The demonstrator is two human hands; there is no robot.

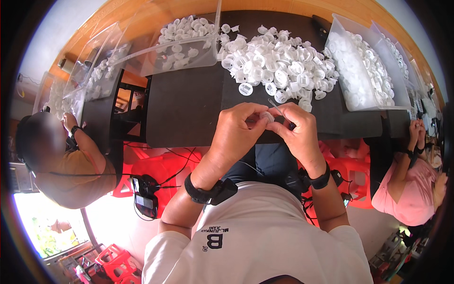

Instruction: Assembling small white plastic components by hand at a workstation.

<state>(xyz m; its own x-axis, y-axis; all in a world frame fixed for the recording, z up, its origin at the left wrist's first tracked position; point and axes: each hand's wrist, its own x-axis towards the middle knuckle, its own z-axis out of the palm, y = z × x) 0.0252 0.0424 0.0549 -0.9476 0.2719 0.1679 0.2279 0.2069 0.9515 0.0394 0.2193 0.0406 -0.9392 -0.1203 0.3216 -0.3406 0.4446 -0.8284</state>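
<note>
Close above the table's near edge, my left hand (242, 127) pinches a small round white plastic part (266, 116) between thumb and fingertips. My right hand (298, 128) meets it from the other side, closed around a thin metal tool (274, 106) whose slim end sticks up past the fingers. A dark end shows under the right fingers. Just beyond both hands lies a large loose pile of similar white plastic parts (279, 64), several of them ring-shaped. What kind of tool it is, the fingers mostly hide.
A clear plastic bin (189, 65) with white parts stands at the back left of the dark table (184, 104). To the right is another full translucent bin (352, 94). Co-workers sit on both sides, one in brown (71, 184), one in pink (406, 189). Red stools (165, 175) stand below.
</note>
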